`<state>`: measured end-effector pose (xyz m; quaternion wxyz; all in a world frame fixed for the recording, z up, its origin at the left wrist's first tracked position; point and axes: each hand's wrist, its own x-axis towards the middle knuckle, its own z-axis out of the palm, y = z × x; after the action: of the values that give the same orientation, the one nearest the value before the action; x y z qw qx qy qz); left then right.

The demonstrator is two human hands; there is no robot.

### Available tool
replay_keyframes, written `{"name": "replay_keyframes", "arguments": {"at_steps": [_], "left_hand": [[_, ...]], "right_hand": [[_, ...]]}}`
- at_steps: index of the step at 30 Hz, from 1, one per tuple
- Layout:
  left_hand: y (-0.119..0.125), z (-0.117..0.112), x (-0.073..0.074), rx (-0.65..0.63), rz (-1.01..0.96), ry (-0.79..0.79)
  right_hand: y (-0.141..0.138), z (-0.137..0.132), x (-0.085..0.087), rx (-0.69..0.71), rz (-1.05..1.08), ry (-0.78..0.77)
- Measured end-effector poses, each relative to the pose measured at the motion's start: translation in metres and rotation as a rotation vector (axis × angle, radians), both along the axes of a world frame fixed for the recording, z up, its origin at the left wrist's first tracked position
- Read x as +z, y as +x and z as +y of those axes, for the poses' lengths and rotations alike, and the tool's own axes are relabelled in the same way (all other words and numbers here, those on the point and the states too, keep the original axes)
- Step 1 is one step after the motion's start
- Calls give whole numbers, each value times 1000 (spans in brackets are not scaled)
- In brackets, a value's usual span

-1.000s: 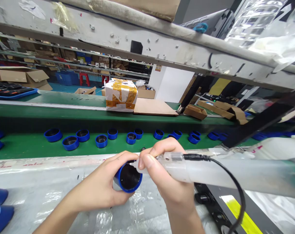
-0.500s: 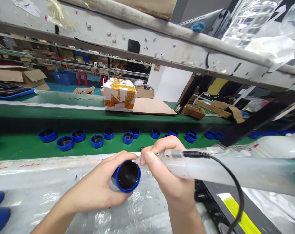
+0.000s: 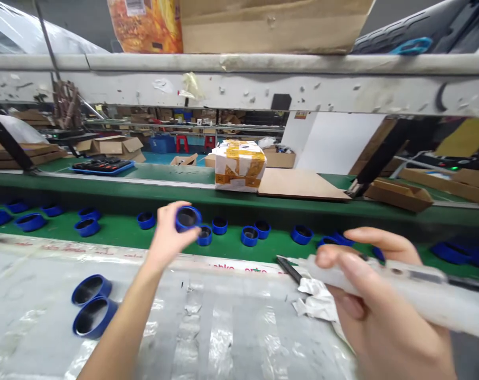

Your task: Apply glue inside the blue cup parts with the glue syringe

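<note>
My left hand [image 3: 168, 235] reaches forward over the green conveyor belt [image 3: 116, 232], its fingers closed round a blue cap [image 3: 188, 218] with a dark inside. The cap sits just above a row of several similar blue caps [image 3: 249, 236] lying on the belt. My right hand [image 3: 376, 301] stays near me at the lower right, closed on a translucent white dispenser tool [image 3: 382, 279] with a dark tip [image 3: 289, 268]. A crumpled white tissue [image 3: 316, 298] lies under the tip.
Two blue caps [image 3: 92, 309] rest on the plastic-covered worktable [image 3: 207, 327] at the left. A taped package [image 3: 239, 165], a cardboard sheet [image 3: 300, 184] and boxes sit on the far green shelf. A white frame beam [image 3: 239, 87] runs overhead.
My left hand carried the blue cap away from the tool tip and out to the conveyor belt. My right hand drew the tool back to the right. The view swung left.
</note>
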<state>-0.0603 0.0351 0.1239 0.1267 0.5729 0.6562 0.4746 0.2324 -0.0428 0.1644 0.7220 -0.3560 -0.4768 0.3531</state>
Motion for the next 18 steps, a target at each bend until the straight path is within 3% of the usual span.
{"name": "replay_keyframes", "arguments": {"at_steps": [3, 6, 11, 15, 18], "left_hand": [[-55, 22, -25, 407, -39, -21], [-84, 30, -55, 545, -50, -71], [-85, 25, -86, 409, 45, -54], [-75, 20, -92, 262, 162, -3], [-71, 23, -89, 225, 211, 1]], "right_hand": [[7, 6, 0, -13, 70, -39], [8, 12, 0, 5, 103, -74], [9, 18, -1, 62, 23, -46], [9, 21, -2, 115, -17, -6], [4, 19, -3, 126, -39, -22]]}}
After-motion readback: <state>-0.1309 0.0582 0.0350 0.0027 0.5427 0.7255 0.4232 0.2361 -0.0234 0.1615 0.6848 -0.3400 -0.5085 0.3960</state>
